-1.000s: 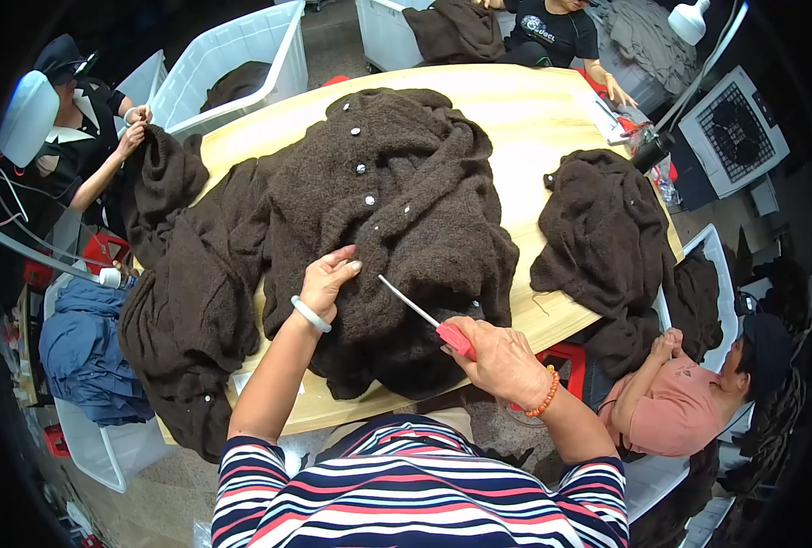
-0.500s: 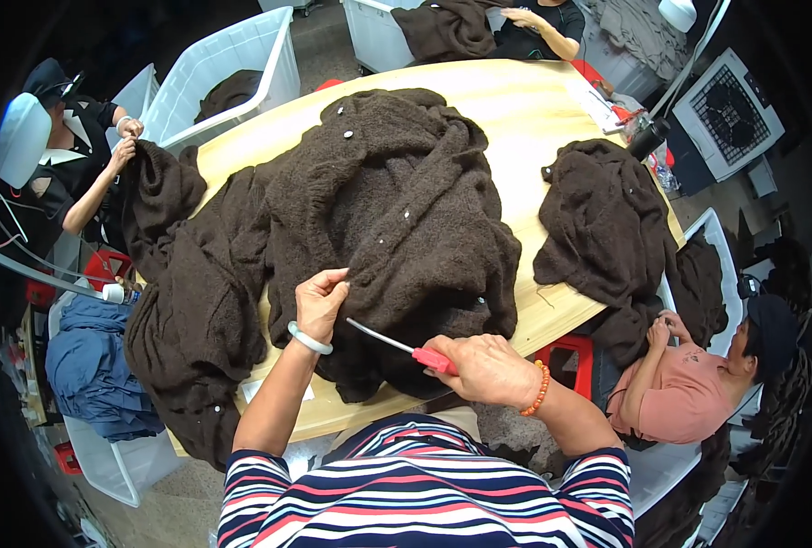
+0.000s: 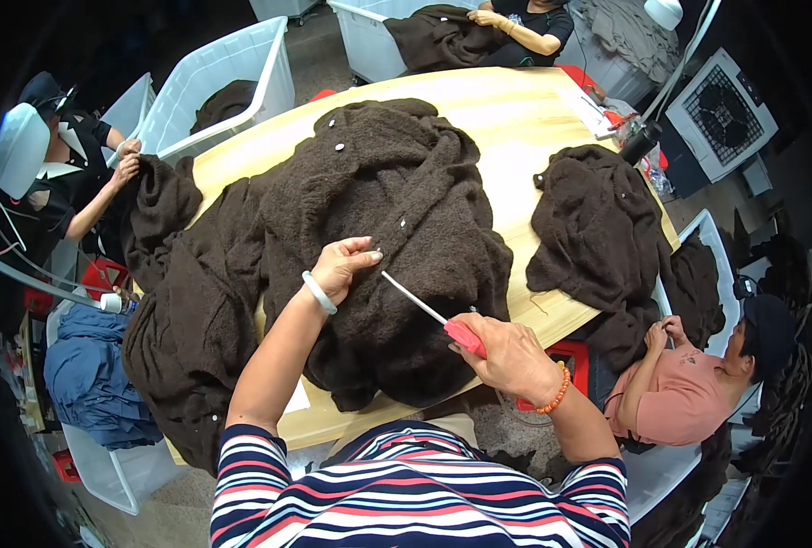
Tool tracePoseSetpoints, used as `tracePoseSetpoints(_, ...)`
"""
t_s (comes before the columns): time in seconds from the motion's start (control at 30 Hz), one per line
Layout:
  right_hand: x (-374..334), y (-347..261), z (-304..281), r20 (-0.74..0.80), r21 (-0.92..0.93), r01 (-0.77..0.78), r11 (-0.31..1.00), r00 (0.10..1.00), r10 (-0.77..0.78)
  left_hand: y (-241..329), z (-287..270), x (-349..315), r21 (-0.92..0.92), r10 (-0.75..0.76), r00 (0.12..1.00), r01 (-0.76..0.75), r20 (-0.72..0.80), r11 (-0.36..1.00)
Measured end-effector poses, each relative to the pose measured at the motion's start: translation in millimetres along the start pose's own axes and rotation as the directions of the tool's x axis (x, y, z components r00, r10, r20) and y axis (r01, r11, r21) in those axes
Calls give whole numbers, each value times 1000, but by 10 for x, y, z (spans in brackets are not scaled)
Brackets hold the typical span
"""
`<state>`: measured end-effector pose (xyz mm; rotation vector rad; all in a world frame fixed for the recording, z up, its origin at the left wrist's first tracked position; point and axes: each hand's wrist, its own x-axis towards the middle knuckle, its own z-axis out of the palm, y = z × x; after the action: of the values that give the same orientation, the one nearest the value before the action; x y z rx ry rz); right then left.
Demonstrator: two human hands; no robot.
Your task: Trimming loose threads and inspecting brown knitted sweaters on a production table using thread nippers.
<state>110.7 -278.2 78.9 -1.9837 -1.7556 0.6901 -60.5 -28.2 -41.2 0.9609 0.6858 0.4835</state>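
A dark brown knitted cardigan [image 3: 442,219] lies spread on the table, small shiny buttons along its front band. My left hand [image 3: 340,268], with a pale bangle at the wrist, pinches the band at a button, thumb and forefinger together. In my right hand [image 3: 511,356], fingers wrap round the red handle of a tool with a long thin metal shaft [image 3: 413,297]. The shaft points up and left, its tip over the knit just right of my left fingertips. What shape the tip has is too small to tell.
More brown knitwear lies on the pale wooden table [image 3: 515,110], left [image 3: 196,310] and right [image 3: 597,224]. Co-workers handle garments at the left, far side and right. Plastic bins [image 3: 278,73] stand around, one with blue clothes [image 3: 95,374]. A fan box [image 3: 721,114] stands far right.
My left hand has moved right and up along the band to a button. The tool in my right hand has shifted right and its tip has risen. The view has shifted slightly.
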Motion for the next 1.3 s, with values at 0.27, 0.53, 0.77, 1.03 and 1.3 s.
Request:
tracePoseSetpoints(0.27,62,65,-8,21,-145,-68,987,997,72,-143,106,-137,248,197,977,-170,-87,954)
tracePoseSetpoints(0.53,188,125,9,37,-136,-40,990,998,45,-176,57,-154,299,190,979,-161,-70,940)
tracePoseSetpoints(0.77,193,270,-55,64,32,2,999,998,-4,121,115,59,195,46,999,-43,-11,980)
tracePoseSetpoints(1.03,210,464,-162,-38,26,-75,997,996,75,142,332,422,359,61,998,-62,15,931)
tracePoseSetpoints(1.3,255,561,-188,14,-52,-133,990,991,134,6,401,337,384,123,992,-123,23,915)
